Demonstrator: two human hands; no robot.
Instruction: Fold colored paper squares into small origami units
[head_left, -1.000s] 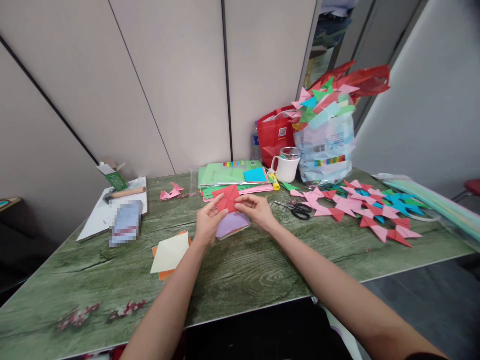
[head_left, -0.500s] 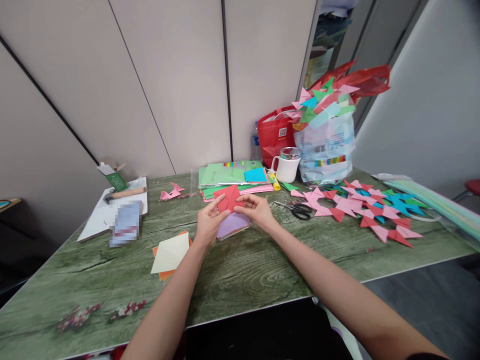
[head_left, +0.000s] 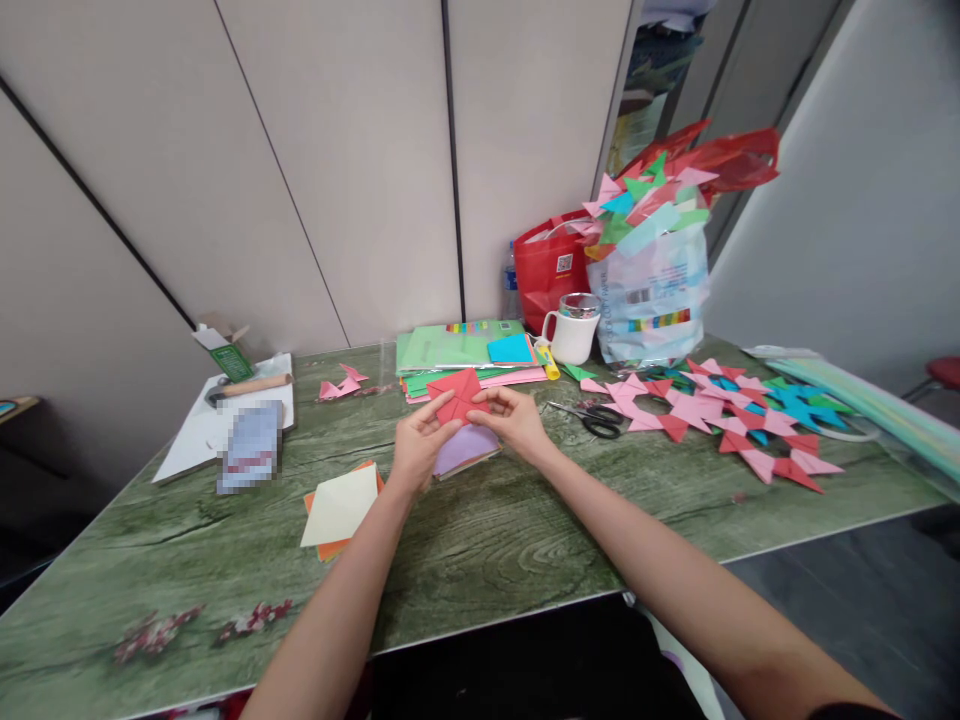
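A red square of paper point(head_left: 456, 392) with crease lines meeting near its middle is held up over the table. My left hand point(head_left: 420, 440) pinches its left side and lower edge, thumb on the face. My right hand point(head_left: 517, 420) grips the right corner the same way. Beneath the hands lies a stack of paper with a purple sheet point(head_left: 466, 450) on top. To the left, near my left forearm, a cream sheet point(head_left: 341, 507) rests on orange ones. Black-handled scissors point(head_left: 600, 421) lie right of my right hand.
Packs of coloured paper point(head_left: 442, 350) lie behind the hands, beside a white mug point(head_left: 574, 335). Folded paper stars point(head_left: 697, 405) spread over the right side, before a stuffed plastic bag point(head_left: 652, 290). A hammer point(head_left: 251, 388) rests on a white board point(head_left: 187, 440) at left.
Almost nothing differs. Both hands keep the red paper in the same place; the view has shifted very slightly.
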